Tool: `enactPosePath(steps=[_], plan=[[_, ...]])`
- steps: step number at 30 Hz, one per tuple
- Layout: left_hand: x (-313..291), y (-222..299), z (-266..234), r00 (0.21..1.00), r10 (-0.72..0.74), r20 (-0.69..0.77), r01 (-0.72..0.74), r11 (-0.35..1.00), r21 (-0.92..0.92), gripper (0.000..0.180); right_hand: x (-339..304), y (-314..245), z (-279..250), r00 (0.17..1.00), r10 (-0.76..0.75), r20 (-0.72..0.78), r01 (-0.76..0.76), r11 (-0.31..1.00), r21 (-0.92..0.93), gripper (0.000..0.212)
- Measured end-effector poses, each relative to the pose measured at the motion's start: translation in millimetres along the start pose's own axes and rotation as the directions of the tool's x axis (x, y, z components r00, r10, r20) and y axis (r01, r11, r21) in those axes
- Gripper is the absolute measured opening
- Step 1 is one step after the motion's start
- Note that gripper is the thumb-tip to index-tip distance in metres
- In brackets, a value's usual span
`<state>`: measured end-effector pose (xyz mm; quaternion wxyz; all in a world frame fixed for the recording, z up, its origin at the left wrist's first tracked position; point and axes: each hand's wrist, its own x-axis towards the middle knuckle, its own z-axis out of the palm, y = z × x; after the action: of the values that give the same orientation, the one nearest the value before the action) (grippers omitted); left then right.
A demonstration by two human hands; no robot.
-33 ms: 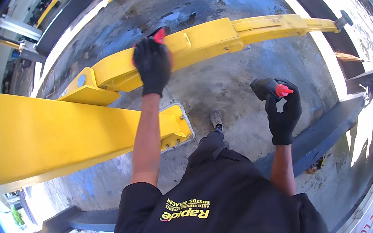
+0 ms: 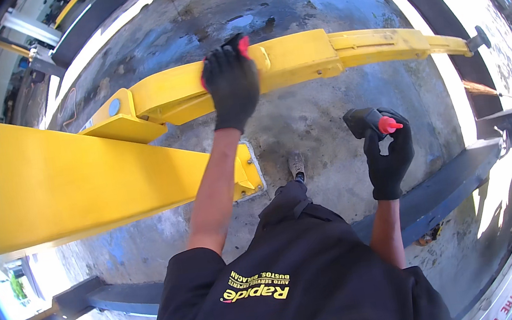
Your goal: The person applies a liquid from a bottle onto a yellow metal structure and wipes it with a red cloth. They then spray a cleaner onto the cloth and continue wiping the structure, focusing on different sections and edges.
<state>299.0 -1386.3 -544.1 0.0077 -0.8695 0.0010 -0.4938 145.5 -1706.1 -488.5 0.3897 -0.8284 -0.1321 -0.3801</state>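
My left hand (image 2: pixel 231 86), in a black glove, is closed over a red cloth (image 2: pixel 244 45) on the yellow lift arm (image 2: pixel 294 58). Only edges of the cloth show past the glove, so most of it is hidden. Off to the right, my gloved right hand (image 2: pixel 391 156) grips a dark bottle (image 2: pixel 362 121) with a red nozzle cap (image 2: pixel 388 124). The bottle is tilted, its nozzle pointing right, well apart from the lift arm.
A large yellow lift post (image 2: pixel 73 182) rises at left, its bolted base (image 2: pixel 247 170) near my shoe (image 2: pixel 296 164). A dark beam (image 2: pixel 438 182) crosses the floor at right. A broom (image 2: pixel 479 88) lies beyond. Wet patches mark the concrete floor (image 2: pixel 239 24).
My left hand has slid to the right along the yellow lift arm with the red cloth. My right hand and the bottle stay almost where they were.
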Motion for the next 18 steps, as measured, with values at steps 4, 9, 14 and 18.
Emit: enactPosePath(steps=[4,9,14,18], plan=[[64,78,-19,0.975,-0.153,0.162,0.196,0.935,-0.296,0.070,138,-18,32,0.966,-0.169,0.196,0.139,0.978,0.157,0.040],[59,29,-19,0.955,-0.066,0.289,0.135,0.965,-0.226,0.059,223,2,88,0.932,-0.307,0.193,0.282,0.948,0.149,0.040],[50,-69,-47,0.865,-0.338,0.371,0.211,0.915,0.344,0.052,271,39,124,0.951,-0.252,0.178,0.196,0.939,0.284,0.040],[72,-62,-23,0.892,-0.269,0.364,0.127,0.920,0.370,0.048,294,45,156,0.920,-0.240,0.309,0.100,0.908,0.407,0.040]])
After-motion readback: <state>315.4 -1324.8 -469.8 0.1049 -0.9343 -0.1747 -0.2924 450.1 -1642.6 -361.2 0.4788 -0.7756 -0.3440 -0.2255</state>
